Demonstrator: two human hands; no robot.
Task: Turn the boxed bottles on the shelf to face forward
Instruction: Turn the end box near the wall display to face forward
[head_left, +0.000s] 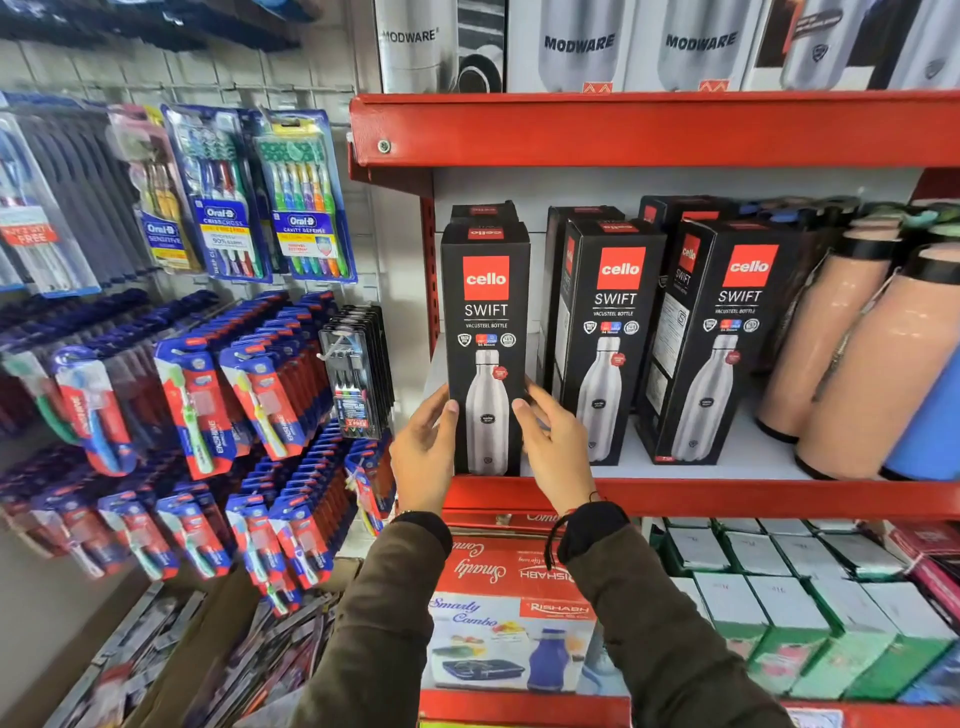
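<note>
Three black Cello Swift bottle boxes stand upright along the front of the red-edged shelf (727, 496). The left box (485, 312) shows its front squarely; my left hand (423, 452) presses its lower left edge and my right hand (553, 447) grips its lower right edge. The middle box (608, 332) and the right box (722, 338) are turned slightly, so each also shows its left side panel. More black boxes stand behind them, mostly hidden.
Peach flasks (852, 343) and a blue one (930, 431) lean at the shelf's right. Modware boxes (639, 44) fill the shelf above. Toothbrush packs (260, 197) hang on the left wall. Red combo boxes (511, 613) and green-and-white cartons (789, 613) sit on the shelf below.
</note>
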